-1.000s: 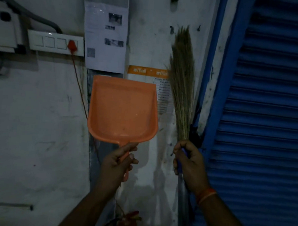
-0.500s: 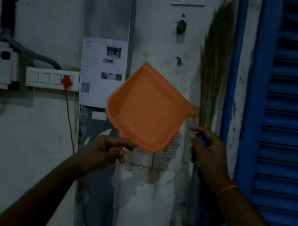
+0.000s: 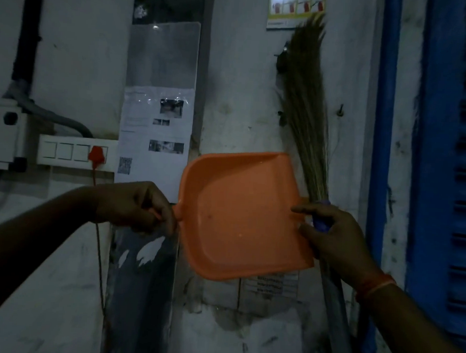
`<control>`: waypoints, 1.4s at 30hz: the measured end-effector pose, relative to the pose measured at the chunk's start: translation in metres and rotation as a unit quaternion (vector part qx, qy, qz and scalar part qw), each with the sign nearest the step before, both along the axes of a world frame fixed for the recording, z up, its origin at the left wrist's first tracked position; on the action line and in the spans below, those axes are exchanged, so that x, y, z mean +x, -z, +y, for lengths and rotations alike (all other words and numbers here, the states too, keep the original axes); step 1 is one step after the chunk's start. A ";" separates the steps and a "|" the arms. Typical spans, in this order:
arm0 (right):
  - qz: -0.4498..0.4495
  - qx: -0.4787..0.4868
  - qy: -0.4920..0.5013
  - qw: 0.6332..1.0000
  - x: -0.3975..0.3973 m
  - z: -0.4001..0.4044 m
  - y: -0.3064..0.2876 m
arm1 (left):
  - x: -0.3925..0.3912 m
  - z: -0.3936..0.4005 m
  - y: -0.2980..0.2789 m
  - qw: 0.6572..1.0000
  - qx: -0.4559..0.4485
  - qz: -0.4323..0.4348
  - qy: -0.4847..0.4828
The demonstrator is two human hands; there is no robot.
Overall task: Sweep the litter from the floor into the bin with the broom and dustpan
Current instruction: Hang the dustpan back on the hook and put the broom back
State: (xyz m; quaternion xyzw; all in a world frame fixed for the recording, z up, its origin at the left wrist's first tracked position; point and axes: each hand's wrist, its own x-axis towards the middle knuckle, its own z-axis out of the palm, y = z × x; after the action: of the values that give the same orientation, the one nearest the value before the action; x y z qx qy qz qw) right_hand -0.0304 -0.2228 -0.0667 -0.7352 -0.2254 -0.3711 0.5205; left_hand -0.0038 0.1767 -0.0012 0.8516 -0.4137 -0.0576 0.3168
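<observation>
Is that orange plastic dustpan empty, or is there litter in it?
Empty. The orange plastic dustpan, held sideways by the left hand, shows only a bare inner surface with faint specks.

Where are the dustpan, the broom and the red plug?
dustpan point(image 3: 240, 216), head view, middle of the orange pan.
broom point(image 3: 306, 120), head view, on the bristles.
red plug point(image 3: 96, 154), head view, plug body at the switch panel.

bare forearms, orange wristband point(image 3: 376, 286) on right
</observation>
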 end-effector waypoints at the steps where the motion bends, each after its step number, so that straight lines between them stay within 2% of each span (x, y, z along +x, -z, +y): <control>1: 0.003 -0.001 0.000 1.000 0.003 -0.005 0.000 | 0.004 0.002 -0.007 1.000 0.003 0.004 -0.001; 11: -0.004 0.008 -0.060 0.998 0.010 -0.041 -0.010 | 0.024 -0.021 -0.052 0.999 0.014 -0.028 0.008; 16: -0.012 0.049 -0.063 0.997 0.016 -0.052 -0.004 | 0.022 -0.044 -0.069 0.992 0.068 -0.107 -0.006; 18: -0.011 0.068 -0.064 0.996 0.019 -0.054 0.001 | 0.022 -0.048 -0.077 0.991 0.055 -0.119 -0.008; 20: -0.012 0.083 -0.071 0.994 0.021 -0.054 0.005 | 0.021 -0.051 -0.084 0.982 0.060 -0.175 -0.033; 24: -0.030 0.107 -0.069 0.991 0.025 -0.050 0.007 | 0.019 -0.063 -0.093 0.936 0.051 -0.328 -0.119; 27: -0.054 0.128 -0.065 0.988 0.028 -0.045 0.006 | 0.020 -0.068 -0.092 0.877 0.011 -0.450 -0.170; 29: -0.058 0.146 -0.078 0.984 0.028 -0.040 0.004 | 0.024 -0.071 -0.087 0.845 -0.034 -0.496 -0.196; 37: -0.058 0.182 -0.120 0.974 0.023 -0.024 -0.004 | 0.050 -0.085 -0.075 0.745 -0.145 -0.578 -0.300; 42: -0.058 0.200 -0.129 0.970 0.024 -0.022 -0.006 | 0.062 -0.102 -0.066 0.723 -0.207 -0.567 -0.336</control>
State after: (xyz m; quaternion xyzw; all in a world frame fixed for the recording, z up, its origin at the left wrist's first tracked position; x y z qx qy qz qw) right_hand -0.0068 -0.2444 -0.0609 -0.5581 -0.2698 -0.3803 0.6864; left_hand 0.0584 0.0749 0.0651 0.7219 -0.2042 0.6331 0.1907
